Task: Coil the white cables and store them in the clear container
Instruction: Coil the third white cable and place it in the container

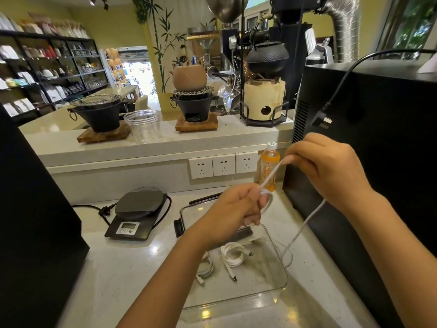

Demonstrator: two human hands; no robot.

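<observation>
Cable (272, 175) taut btw hands to wind neatly: left hand (233, 210) fingers clamped on small loop, right hand (324, 166) fingertips pinched feeding slack above container (282, 284).

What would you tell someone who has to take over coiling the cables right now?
Left hand: shut on the white cable, a small loop wound at its fingers.
Right hand: pinches the same cable higher up; the loose end trails down into the clear container.
Done: two coiled cables lie inside the container.
Left: finish winding this cable and put it in.
</observation>
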